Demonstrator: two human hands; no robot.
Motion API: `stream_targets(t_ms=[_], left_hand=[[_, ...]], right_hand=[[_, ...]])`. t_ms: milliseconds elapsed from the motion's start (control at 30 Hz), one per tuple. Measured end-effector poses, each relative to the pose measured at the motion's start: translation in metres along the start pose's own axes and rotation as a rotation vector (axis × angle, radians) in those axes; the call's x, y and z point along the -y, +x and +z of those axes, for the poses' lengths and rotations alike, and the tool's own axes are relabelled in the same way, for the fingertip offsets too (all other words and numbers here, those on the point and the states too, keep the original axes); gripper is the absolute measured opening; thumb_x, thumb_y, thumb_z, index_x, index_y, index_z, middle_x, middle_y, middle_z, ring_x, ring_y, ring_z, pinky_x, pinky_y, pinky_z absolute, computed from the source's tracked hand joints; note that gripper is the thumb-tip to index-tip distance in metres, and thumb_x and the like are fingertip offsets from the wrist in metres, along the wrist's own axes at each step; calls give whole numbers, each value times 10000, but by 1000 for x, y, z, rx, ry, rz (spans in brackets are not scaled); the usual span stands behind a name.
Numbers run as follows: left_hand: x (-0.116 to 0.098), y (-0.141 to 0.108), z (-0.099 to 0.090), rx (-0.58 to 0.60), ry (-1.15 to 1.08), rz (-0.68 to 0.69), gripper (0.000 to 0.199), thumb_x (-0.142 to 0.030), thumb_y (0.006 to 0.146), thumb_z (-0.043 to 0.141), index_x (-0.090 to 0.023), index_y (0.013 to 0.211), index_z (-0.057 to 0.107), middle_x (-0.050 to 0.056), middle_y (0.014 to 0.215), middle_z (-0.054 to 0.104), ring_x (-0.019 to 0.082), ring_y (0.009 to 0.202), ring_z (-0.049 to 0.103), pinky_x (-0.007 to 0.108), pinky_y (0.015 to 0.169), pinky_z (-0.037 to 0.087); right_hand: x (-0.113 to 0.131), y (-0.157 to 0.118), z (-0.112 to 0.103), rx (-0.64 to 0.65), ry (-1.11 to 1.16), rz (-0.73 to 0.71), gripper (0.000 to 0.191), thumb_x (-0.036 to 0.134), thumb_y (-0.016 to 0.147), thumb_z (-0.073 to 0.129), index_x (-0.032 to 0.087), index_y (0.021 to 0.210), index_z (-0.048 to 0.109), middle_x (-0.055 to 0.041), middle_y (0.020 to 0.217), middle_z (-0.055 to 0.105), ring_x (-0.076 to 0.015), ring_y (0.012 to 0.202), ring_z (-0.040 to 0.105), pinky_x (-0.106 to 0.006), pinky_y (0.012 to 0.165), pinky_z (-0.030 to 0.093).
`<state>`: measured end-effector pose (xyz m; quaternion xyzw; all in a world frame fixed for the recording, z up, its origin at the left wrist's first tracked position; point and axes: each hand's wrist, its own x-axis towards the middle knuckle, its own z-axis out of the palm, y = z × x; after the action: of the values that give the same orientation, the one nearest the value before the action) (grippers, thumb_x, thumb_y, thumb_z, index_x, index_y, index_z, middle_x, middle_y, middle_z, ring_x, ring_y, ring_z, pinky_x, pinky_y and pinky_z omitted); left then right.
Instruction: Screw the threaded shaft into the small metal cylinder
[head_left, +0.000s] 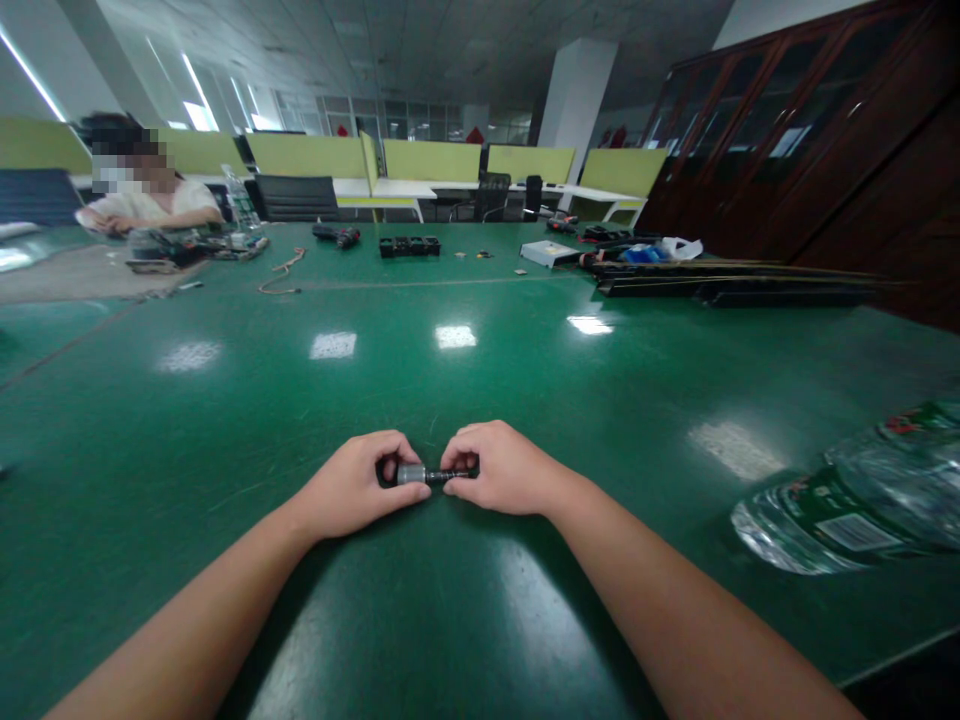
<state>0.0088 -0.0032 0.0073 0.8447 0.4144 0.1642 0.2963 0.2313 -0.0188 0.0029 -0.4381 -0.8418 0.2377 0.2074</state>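
My left hand [360, 487] is closed around the thicker left part of a small black and silver rod-shaped tool [412, 474]. From the other side, my right hand [499, 468] pinches the thin dark right end of the same tool between thumb and fingers. The tool lies level from left to right, low over the green tabletop [420, 390], and a short stretch of its shaft shows between the two hands. The fingers hide both of its ends in part.
A large clear bottle [855, 510] lies at the right. Across the far side are black blocks [409, 246], a power tool [336, 235], a cord [281, 272], a white box [550, 253] and long black strips [735, 285]. A person [150, 190] sits at the far left.
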Motion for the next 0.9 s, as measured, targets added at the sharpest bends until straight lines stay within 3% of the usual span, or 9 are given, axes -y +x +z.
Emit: stream_targets(t_ms=[167, 367, 567, 733, 900], left_hand=[[1, 0, 1, -4, 7, -19, 256, -432, 777, 686, -185, 829, 645, -17, 703, 588, 149, 649, 541, 235, 579, 379], [1, 0, 1, -1, 14, -27, 277, -448, 783, 678, -180, 842, 640, -9, 721, 597, 153, 661, 547, 238, 586, 383], [2, 0, 1, 1, 6, -26, 272, -444, 786, 679, -181, 847, 647, -11, 714, 595, 151, 655, 546, 239, 583, 386], [3, 0, 2, -4, -7, -31, 245, -406, 779, 691, -176, 840, 633, -13, 721, 603, 148, 654, 548, 237, 582, 385], [3, 0, 2, -3, -13, -40, 253, -420, 783, 688, -180, 846, 637, -18, 707, 591, 150, 648, 542, 240, 579, 378]], right_hand=[[-7, 0, -8, -34, -52, 42, 99, 175, 712, 718, 182, 809, 733, -15, 778, 650, -124, 720, 559, -242, 665, 398], [-18, -2, -19, -36, -70, 167, 102, 183, 691, 723, 182, 790, 745, -6, 735, 654, -117, 658, 549, -240, 605, 392], [-15, -5, -21, 27, -5, 150, 128, 206, 697, 744, 185, 823, 753, -5, 738, 664, -115, 652, 567, -236, 596, 397], [-13, -2, -14, 5, 3, 77, 114, 203, 724, 744, 190, 837, 754, -13, 789, 675, -113, 700, 577, -234, 637, 405], [-18, -2, -13, 49, 80, 117, 140, 216, 717, 751, 181, 852, 749, -11, 769, 680, -114, 676, 585, -227, 616, 416]])
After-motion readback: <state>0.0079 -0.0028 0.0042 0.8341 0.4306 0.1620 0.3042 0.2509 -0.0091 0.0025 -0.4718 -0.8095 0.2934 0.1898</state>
